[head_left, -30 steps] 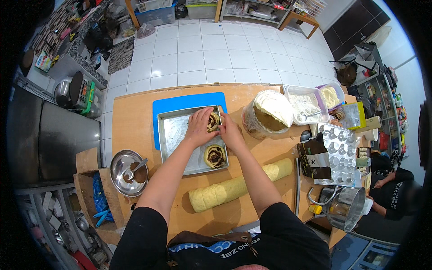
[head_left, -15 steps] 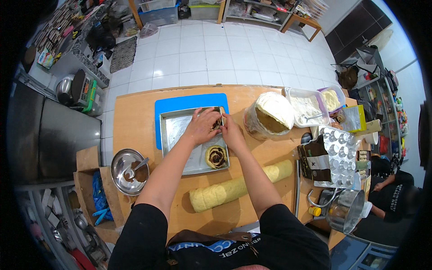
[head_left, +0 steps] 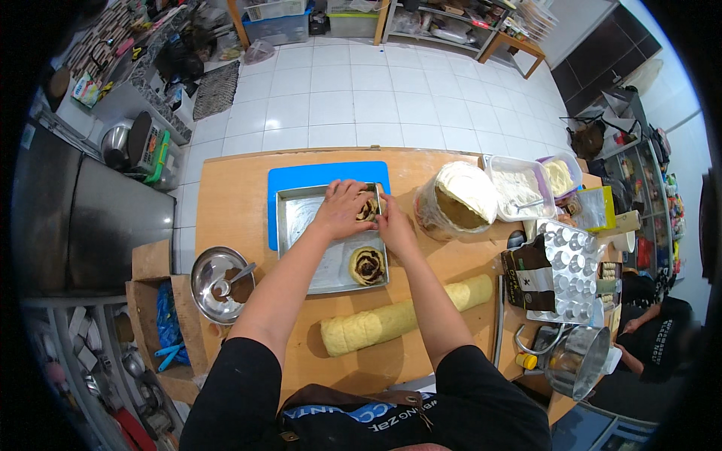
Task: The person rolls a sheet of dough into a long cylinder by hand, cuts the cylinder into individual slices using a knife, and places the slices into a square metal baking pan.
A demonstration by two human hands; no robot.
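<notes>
My left hand (head_left: 340,207) curves its fingers over a swirled dough roll (head_left: 367,212) in the back right corner of a metal baking pan (head_left: 297,214). My right hand (head_left: 395,224) grips that roll from the right, at the pan's edge; its fingertips are partly hidden. A second swirled roll (head_left: 368,264) lies nearer me in the pan. Beneath the pan is a blue board (head_left: 301,174). A long yellow dough log (head_left: 357,328) stretches across the table in front of the pan.
Left: steel bowl with spoon (head_left: 207,289), cardboard box (head_left: 147,316). Right: large tub (head_left: 444,214), white powder container (head_left: 510,180), cream container (head_left: 558,174), muffin tray (head_left: 568,270), mixing bowl (head_left: 571,364). Another person (head_left: 658,346) is at the far right. Tiled floor (head_left: 338,113) lies beyond.
Both hands stay on the back roll, their fingers shifting slightly around it. The whole view has moved slightly, so things sit a little lower and further right in it.
</notes>
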